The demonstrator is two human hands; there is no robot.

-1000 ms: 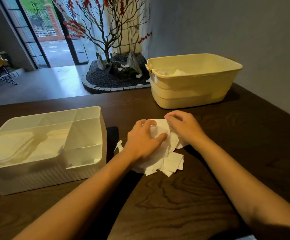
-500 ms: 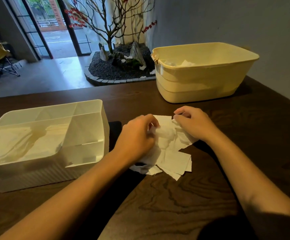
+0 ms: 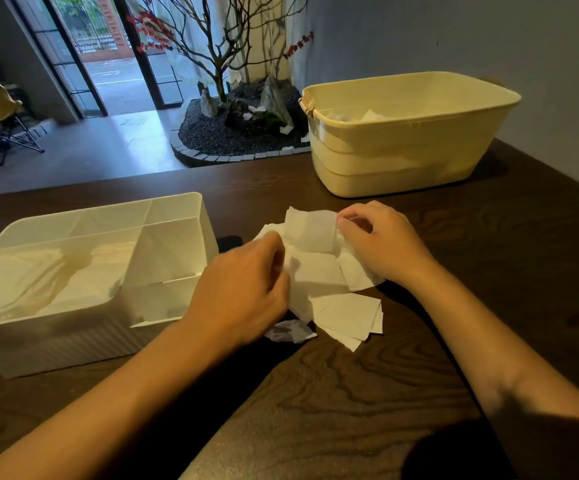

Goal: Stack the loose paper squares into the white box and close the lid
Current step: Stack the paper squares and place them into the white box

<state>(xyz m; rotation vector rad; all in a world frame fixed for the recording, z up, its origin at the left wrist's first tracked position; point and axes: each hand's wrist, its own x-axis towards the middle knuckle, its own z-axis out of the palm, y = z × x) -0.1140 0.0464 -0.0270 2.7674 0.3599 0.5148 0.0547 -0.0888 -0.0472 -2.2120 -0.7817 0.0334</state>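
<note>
A loose pile of white paper squares (image 3: pixel 329 296) lies on the dark wooden table (image 3: pixel 350 393) in the middle of the view. One square (image 3: pixel 310 230) is raised at the far side of the pile. My right hand (image 3: pixel 381 244) pinches its right edge with curled fingers. My left hand (image 3: pixel 243 289) has its fingers curled into the pile's left side, gripping paper there. The white box (image 3: pixel 163 299) stands open to the left, with dividers inside; its lid is not in sight.
A cream plastic tub (image 3: pixel 405 161) with some paper in it stands at the back right of the table. A small crumpled scrap (image 3: pixel 290 332) lies at the pile's near edge. Beyond the table's far edge are a gravel bed with a bare tree and a folding chair.
Both hands have drawn apart over the pile. A single square now stands lifted at the far side, held by my right hand. My left hand has shifted left and nearer.
</note>
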